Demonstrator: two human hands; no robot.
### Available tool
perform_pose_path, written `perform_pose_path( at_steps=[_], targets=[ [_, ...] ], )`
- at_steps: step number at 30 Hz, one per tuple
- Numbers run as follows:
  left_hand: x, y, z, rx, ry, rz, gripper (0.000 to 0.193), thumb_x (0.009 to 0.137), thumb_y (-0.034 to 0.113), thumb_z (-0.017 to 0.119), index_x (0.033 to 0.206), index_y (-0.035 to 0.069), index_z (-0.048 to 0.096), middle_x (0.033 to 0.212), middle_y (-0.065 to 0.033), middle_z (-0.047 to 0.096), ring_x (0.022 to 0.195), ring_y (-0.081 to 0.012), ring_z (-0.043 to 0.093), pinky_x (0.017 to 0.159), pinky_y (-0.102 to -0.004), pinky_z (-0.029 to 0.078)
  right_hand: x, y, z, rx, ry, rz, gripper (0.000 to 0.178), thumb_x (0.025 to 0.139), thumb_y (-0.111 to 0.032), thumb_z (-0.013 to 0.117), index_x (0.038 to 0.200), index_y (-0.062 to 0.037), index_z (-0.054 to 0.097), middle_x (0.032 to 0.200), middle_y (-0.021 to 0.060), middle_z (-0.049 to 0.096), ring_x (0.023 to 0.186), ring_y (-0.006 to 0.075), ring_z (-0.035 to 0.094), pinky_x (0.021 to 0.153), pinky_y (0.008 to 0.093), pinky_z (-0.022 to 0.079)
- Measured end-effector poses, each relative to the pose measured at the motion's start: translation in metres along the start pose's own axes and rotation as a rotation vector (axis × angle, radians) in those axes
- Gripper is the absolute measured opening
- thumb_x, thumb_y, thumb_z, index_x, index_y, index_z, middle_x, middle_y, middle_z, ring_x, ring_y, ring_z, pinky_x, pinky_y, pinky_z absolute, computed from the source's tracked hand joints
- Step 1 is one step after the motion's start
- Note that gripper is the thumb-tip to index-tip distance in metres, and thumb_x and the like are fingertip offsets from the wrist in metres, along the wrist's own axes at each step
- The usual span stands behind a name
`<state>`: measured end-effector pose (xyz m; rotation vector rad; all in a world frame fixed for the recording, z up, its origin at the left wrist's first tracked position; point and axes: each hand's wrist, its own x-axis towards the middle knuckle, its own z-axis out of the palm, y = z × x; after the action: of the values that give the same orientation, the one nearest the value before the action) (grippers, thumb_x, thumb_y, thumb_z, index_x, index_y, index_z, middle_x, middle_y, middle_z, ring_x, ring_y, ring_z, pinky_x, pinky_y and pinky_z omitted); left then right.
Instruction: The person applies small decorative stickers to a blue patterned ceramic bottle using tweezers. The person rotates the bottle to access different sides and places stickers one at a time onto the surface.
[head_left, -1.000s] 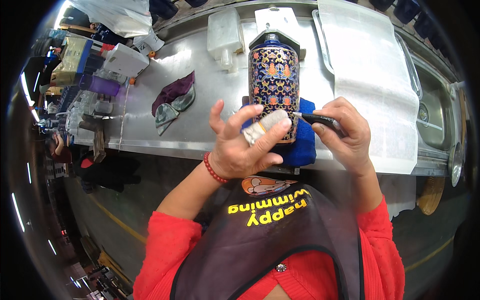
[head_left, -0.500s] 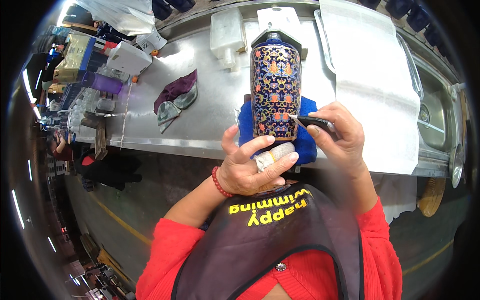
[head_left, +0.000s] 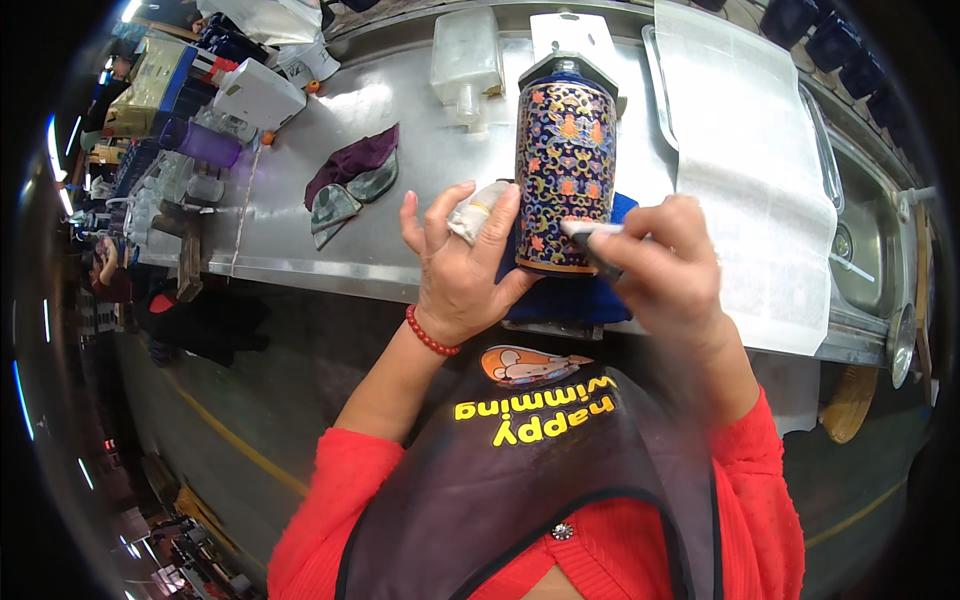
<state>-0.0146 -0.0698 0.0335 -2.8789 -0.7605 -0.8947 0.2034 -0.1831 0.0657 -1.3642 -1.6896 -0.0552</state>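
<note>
A dark blue bottle point(head_left: 566, 165) covered in colourful floral patterns lies on its side, its neck pointing away from me. My left hand point(head_left: 462, 262) is open, fingers spread, with the index finger and thumb touching the bottle's lower left side. White cloth point(head_left: 478, 208) with a yellow band appears wrapped round one of its fingers. My right hand point(head_left: 665, 265) is closed on a slim dark-handled tool point(head_left: 606, 264), slightly blurred. Its pale tip meets the bottle's lower right surface. Blue cloth point(head_left: 570, 302) lies beneath the bottle's base.
A notched stand point(head_left: 600, 80) sits by the bottle's neck. Left of it are a clear bottle point(head_left: 466, 60) and a purple and grey cloth point(head_left: 352, 180). White sheeting point(head_left: 750, 200) covers the right side, beside a sink point(head_left: 865, 235). Containers, including a purple one point(head_left: 205, 145), crowd the far left.
My left hand has moved from below the bottle's base up to its left side. The bottle has shifted slightly right in view. The tool is still in my right hand, now held at another angle.
</note>
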Motion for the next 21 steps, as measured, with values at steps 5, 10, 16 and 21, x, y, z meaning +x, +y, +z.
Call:
perform_pose_path(
  at_steps=[5, 10, 16, 21],
  targets=[
    [0.004, 0.004, -0.005, 0.067, 0.058, 0.046, 0.075, 0.082, 0.053, 0.075, 0.140, 0.008, 0.062, 0.122, -0.0081, 0.070, 0.130, -0.0304, 0.049, 0.120, -0.0586, 0.007, -0.003, 0.000, 0.000, 0.389, -0.131, -0.174, 0.025, 0.070, -0.004, 0.077, 0.094, -0.0064, 0.072, 0.086, 0.0054, 0.060, 0.080, 0.0243, 0.059, 0.070, 0.0363, 0.043],
    [0.004, 0.000, 0.010, -0.107, 0.018, -0.067, 0.091, 0.079, 0.061, 0.075, 0.146, 0.004, 0.054, 0.131, -0.0103, 0.064, 0.133, -0.0310, 0.043, 0.118, -0.0625, 0.005, -0.008, 0.003, -0.001, 0.393, -0.328, -0.167, 0.029, 0.069, -0.001, 0.078, 0.098, -0.0059, 0.073, 0.093, 0.0087, 0.063, 0.082, 0.0277, 0.063, 0.074, 0.0380, 0.048],
    [0.007, -0.002, 0.004, -0.036, -0.063, -0.065, 0.101, 0.074, 0.068, 0.075, 0.145, -0.001, 0.053, 0.115, -0.0138, 0.069, 0.136, -0.0341, 0.039, 0.116, -0.0661, 0.004, -0.010, 0.008, -0.003, 0.063, -0.111, -0.003, 0.038, 0.067, 0.003, 0.076, 0.104, -0.0071, 0.074, 0.091, 0.0082, 0.063, 0.082, 0.0269, 0.061, 0.070, 0.0376, 0.048],
    [0.007, -0.002, 0.001, -0.059, -0.052, -0.015, 0.104, 0.077, 0.069, 0.071, 0.150, 0.000, 0.046, 0.128, -0.0166, 0.064, 0.137, -0.0363, 0.039, 0.117, -0.0644, 0.006, -0.016, 0.008, -0.005, 0.557, -0.182, 0.089, 0.038, 0.070, 0.006, 0.076, 0.106, -0.0060, 0.074, 0.091, 0.0088, 0.062, 0.083, 0.0239, 0.061, 0.064, 0.0358, 0.047]
  ],
)
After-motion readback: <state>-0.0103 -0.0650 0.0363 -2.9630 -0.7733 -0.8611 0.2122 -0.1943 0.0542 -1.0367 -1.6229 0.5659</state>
